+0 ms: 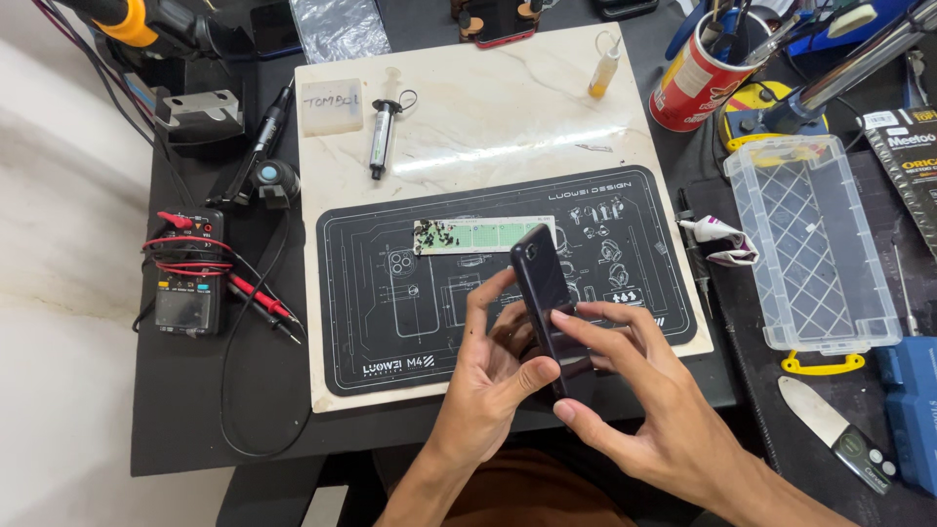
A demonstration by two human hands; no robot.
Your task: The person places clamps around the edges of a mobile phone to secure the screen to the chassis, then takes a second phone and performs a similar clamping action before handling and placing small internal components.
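Both the left hand [488,376] and right hand [639,395] grip a slim, dark, glossy rectangular phone [542,283], tilted upright, edge-on.

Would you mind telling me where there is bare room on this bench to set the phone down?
The marble slab is bare between the syringe and the small yellow bottle. The black mat is free at its left half, below the screw strip. The right side is crowded: clear plastic box, red can, tools.
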